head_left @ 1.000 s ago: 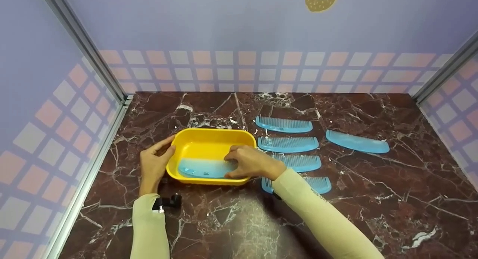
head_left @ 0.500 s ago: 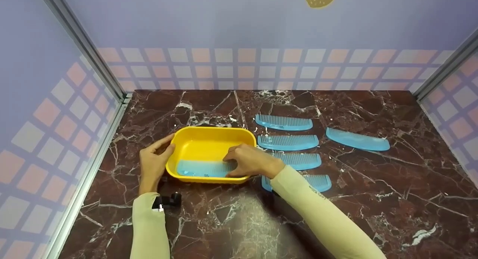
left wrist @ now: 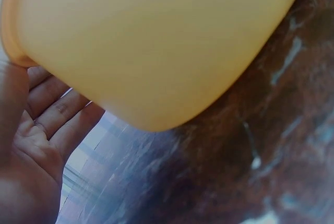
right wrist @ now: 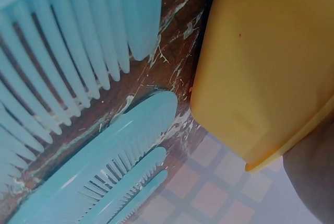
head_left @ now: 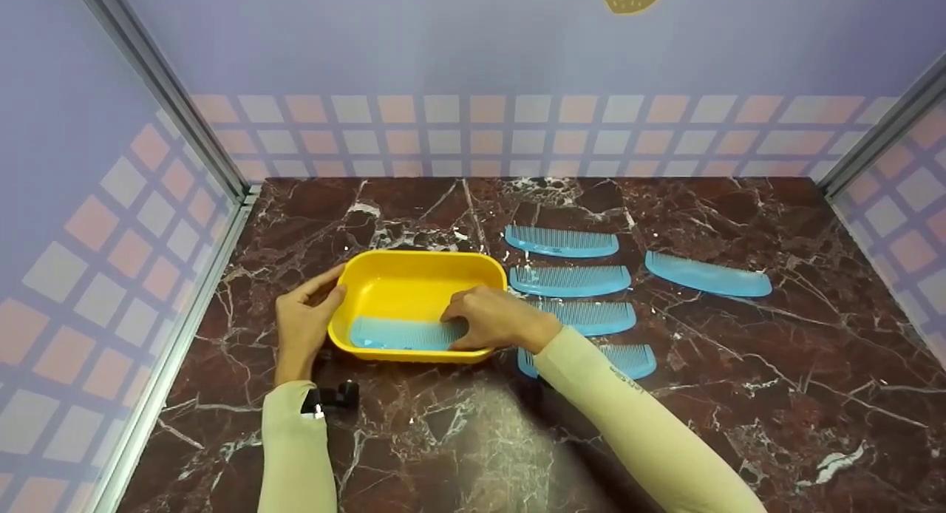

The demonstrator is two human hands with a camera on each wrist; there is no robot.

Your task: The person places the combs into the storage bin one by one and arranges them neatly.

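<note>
A yellow plastic basin stands on the marble-patterned tabletop. At its left end my left hand holds the rim, thumb at the edge and fingers around the outer side; in the left wrist view those fingers reach behind the wall. My right hand dips over the basin's right side and grips the right end of a light blue comb. That comb lies lengthwise inside, along the near wall, teeth toward the far side. The right fingertips are partly hidden behind the hand.
Right of the basin several blue combs form a column, including a top one and a bottom one partly under my right forearm. Another comb lies apart farther right. Patterned walls bound the table at the back and sides.
The comb in the basin has tipped flatter, so its teeth show more clearly, and its printed mark has sunk toward the near rim. Both hands stay almost in place.
</note>
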